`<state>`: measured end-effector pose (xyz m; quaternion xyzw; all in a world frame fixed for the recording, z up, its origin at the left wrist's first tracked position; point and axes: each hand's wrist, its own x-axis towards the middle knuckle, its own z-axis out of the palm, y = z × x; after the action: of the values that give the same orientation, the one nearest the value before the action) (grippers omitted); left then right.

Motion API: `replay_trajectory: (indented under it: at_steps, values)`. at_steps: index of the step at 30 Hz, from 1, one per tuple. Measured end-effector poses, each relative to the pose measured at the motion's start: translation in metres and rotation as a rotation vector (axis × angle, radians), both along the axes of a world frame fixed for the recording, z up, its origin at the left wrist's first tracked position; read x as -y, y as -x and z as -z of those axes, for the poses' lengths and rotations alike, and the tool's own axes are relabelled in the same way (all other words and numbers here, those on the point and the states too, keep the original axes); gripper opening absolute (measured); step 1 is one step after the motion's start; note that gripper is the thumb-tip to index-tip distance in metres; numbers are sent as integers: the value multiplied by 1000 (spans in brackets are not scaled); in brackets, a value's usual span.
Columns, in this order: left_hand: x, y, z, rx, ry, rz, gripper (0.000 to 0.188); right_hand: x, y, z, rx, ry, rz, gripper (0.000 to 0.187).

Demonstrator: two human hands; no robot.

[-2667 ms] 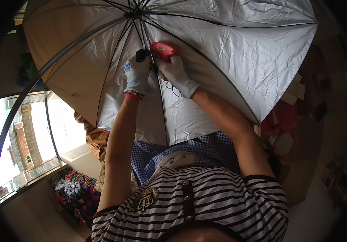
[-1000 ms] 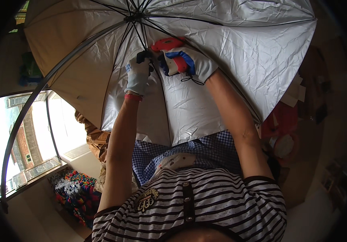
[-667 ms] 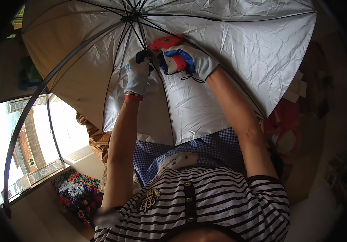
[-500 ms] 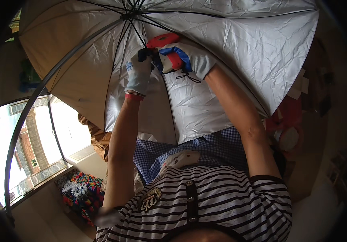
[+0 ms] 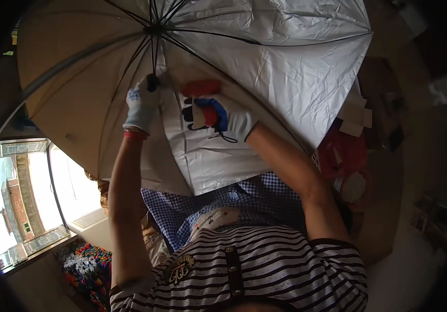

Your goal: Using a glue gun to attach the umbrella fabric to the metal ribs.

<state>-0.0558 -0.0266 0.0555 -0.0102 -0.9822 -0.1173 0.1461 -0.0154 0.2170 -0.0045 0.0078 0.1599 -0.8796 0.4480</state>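
An open umbrella (image 5: 275, 93) with a silvery lining and black ribs spreads in front of me. My left hand (image 5: 143, 106), in a pale glove with blue print, is closed at a black piece at the lower end of thin umbrella struts (image 5: 154, 54) running from the hub. Its fingertips are partly hidden. To its right, apart from it, my right hand (image 5: 236, 119), also gloved, is closed around a handheld tool (image 5: 201, 114) in white, red and blue with a black cord loop. Just above lies a blurred red part (image 5: 201, 87); whether it belongs to the tool I cannot tell.
A blue checked cloth (image 5: 161, 213) lies across my lap under the canopy's edge. A bright window (image 5: 31, 203) is at the left, with a multicoloured knotted bundle (image 5: 88, 268) below it. Red items (image 5: 340, 153) and pale papers (image 5: 356, 117) sit at the right.
My right hand and the tool have drawn away from my left hand, leaving a gap between them. The umbrella and both hands appear farther left in view, the hands also lower.
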Motion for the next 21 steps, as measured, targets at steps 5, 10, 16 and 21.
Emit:
replay_trajectory:
  at_steps: [5, 10, 16, 21]
  values:
    - [55, 16, -64, 94, 469, -24, 42, 21, -35, -6, -280, -258, 19, 39]
    - [23, -19, -19, -265, -77, -141, 42, 25, -49, 8, -598, -617, 310, 36]
    - [-38, -75, 76, 105, -401, -10, 40, 21, -65, 21, -846, -823, 800, 33]
    - [-49, -83, 76, 145, -275, -120, 37, 28, -73, 15, -914, -911, 840, 30]
